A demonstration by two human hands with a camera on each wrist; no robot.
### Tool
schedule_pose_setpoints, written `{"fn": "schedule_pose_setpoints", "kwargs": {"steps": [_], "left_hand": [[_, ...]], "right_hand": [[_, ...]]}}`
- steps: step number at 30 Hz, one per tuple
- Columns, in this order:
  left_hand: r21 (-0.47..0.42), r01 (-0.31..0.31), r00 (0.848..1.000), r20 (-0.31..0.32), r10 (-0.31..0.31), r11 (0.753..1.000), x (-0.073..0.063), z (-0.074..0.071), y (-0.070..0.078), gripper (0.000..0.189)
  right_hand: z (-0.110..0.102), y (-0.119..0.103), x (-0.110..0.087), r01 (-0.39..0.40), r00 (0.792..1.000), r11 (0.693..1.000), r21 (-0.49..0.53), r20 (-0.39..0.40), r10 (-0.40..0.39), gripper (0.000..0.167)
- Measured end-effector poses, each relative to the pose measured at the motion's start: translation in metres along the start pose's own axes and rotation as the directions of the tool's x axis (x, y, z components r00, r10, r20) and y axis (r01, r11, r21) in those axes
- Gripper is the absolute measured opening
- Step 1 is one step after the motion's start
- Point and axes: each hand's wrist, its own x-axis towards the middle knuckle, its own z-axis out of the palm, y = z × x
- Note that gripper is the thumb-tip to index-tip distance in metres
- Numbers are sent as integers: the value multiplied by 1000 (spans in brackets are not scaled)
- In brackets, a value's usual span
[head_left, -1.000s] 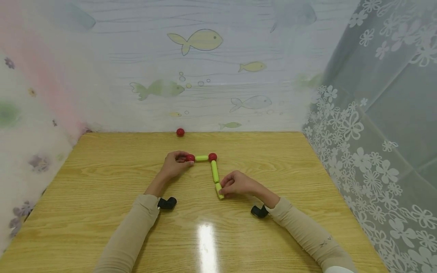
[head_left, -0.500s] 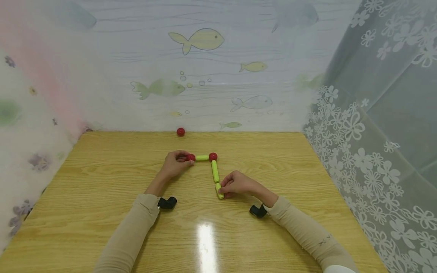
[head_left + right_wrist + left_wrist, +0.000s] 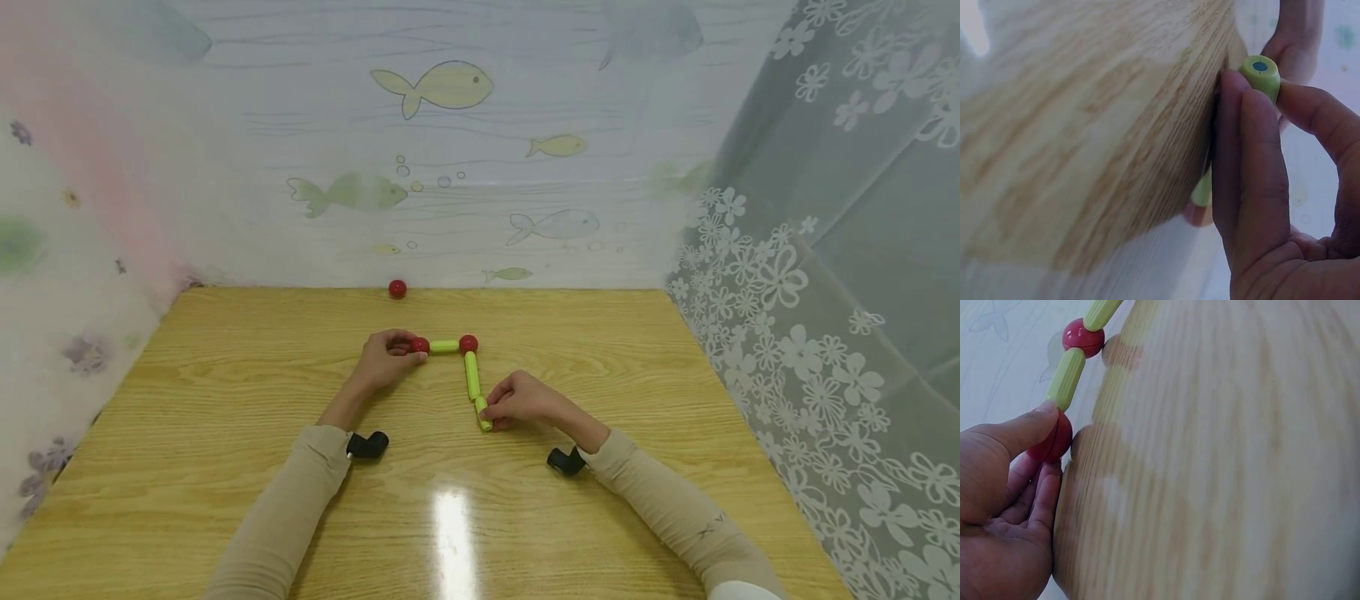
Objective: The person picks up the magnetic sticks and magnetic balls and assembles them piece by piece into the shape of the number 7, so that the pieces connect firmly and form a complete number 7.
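Note:
My left hand [image 3: 384, 362] grips a red ball [image 3: 420, 345] between thumb and fingers, low over the table. From that ball a lime-green magnetic rod [image 3: 444, 346] runs right to a second red ball [image 3: 468, 343]. Another green rod [image 3: 472, 375] extends from the second ball toward me. At its near end, my right hand [image 3: 527, 402] pinches a third green rod [image 3: 483, 413], roughly in line with it; whether the two rods touch is hard to tell. In the right wrist view, the pinched green rod [image 3: 1262, 76] shows a dark round spot on its end face.
A loose red ball [image 3: 397, 288] sits at the table's back edge by the fish-print curtain [image 3: 450, 208]. The wooden table [image 3: 225, 400] lies under both hands. A floral lace curtain [image 3: 795, 333] hangs along the right side.
The rod in my right hand has tilted and shifted slightly away from me. My left hand keeps its hold on the red ball, and the other pieces have hardly moved.

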Motion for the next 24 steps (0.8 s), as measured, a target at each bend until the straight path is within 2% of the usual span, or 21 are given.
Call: {"fn": "schedule_pose_setpoints", "kwargs": {"steps": [7, 10, 24], "left_hand": [[4, 15, 1000, -11, -15, 1000, 1, 0, -1, 44], [17, 3, 1000, -12, -3, 1000, 1, 1, -2, 44], [23, -5, 1000, -24, 5, 1000, -4, 3, 1, 43]], "right_hand": [[0, -1, 0, -8, 1000, 1000, 1, -11, 8, 20], [0, -1, 0, -12, 1000, 1000, -7, -9, 12, 22], [3, -1, -6, 10, 999, 999, -40, 52, -8, 23]]}}
